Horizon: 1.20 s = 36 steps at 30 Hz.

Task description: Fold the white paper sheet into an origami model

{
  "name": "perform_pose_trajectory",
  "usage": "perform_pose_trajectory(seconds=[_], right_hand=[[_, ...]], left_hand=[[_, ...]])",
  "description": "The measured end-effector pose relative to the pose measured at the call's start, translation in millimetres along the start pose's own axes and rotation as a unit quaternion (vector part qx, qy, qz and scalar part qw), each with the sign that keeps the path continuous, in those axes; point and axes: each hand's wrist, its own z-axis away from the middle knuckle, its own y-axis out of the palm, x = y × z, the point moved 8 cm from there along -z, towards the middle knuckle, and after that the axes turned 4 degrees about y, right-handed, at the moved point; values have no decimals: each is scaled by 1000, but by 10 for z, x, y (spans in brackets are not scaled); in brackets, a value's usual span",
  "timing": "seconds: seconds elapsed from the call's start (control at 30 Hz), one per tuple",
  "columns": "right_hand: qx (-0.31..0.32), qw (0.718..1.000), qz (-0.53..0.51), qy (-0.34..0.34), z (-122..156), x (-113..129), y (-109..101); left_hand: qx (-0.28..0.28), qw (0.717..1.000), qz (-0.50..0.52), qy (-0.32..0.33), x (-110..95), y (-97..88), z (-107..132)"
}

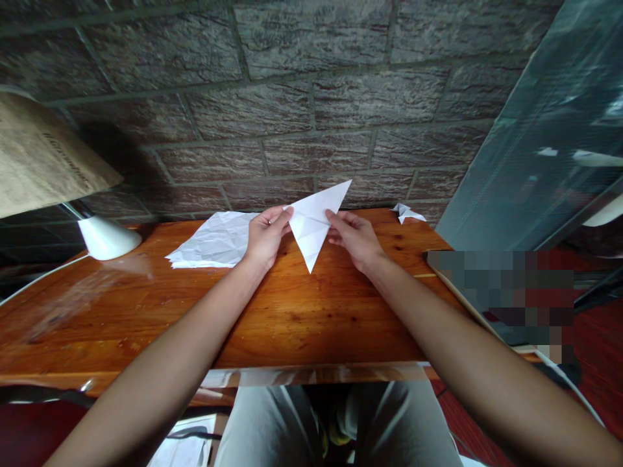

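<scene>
My left grip (267, 237) and right grip (357, 239) pinch the folded paper (311, 224) over the counter (316, 331). Looks mid-fold; next move probably calls for aligning edges, then creasing firmly.

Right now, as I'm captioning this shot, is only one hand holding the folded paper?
No, the left hand and the right hand both grip the folded paper, one at each side.

Folded paper (311, 220): back hidden from view.
Paper stack (217, 240): partly hidden behind left hand (267, 237).
Lampshade (43, 159): cut by left edge.
</scene>
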Motion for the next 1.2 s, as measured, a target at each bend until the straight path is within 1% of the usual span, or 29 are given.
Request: perform_pose_trajectory(seconds=[0.13, 0.27, 0.47, 0.7, 0.8, 0.9, 1.0, 1.2], right_hand=[[35, 999, -5, 14, 29, -17, 60], [61, 998, -20, 22, 47, -16, 95], [42, 999, -20, 19, 14, -59, 43], [49, 998, -32, 14, -16, -89, 40], [53, 998, -30, 11, -9, -78, 51], [55, 998, -29, 7, 1, -64, 66], [56, 998, -26, 3, 9, -49, 82], [55, 998, -30, 11, 23, -44, 93]], left_hand=[[-10, 999, -28, 21, -29, 4, 13], [-14, 999, -32, 31, -43, 5, 19], [4, 1000, -10, 5, -1, 32, 28], [20, 999, 12, -30, 43, 53, 33], [17, 999, 26, -37, 64, 44, 21], [0, 998, 45, -47, 96, 14, 6], [-13, 998, 49, -47, 109, -6, 2], [-2, 999, 30, -29, 83, 28, 19]])
